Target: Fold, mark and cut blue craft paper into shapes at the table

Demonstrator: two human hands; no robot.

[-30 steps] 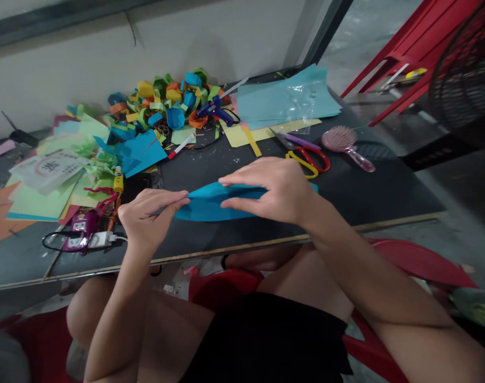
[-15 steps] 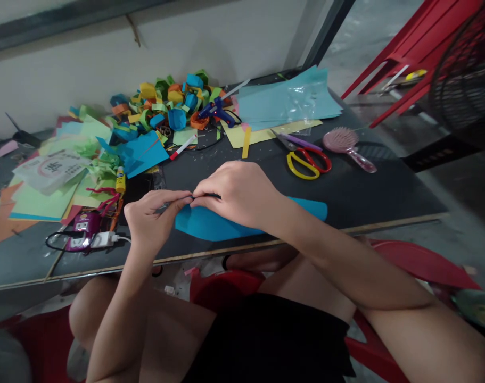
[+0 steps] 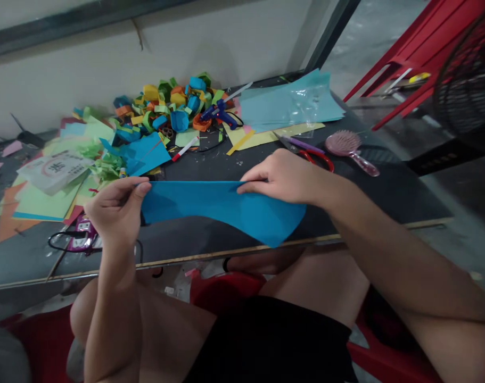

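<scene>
A sheet of blue paper (image 3: 194, 199) is stretched between my two hands above the front of the dark table. Its top edge runs straight, and its right part curves down toward the table's front edge. My left hand (image 3: 116, 207) pinches the upper left corner between thumb and fingers. Farther right, my right hand (image 3: 284, 178) is closed on the top edge, thumb beneath and fingers over it. Just behind that hand lie scissors (image 3: 320, 158) with a red handle, partly hidden by it.
Folded paper pieces (image 3: 170, 103) in several colours are heaped by the wall, beside a blue glue gun (image 3: 222, 113). Light blue sheets (image 3: 274, 106) and a pink hairbrush (image 3: 348, 146) lie at the right. A purple power strip (image 3: 82, 234) sits left of my left hand.
My hands, close together before, have moved apart, left hand leftward and right hand rightward. The blue paper now spans between them with a straight top edge.
</scene>
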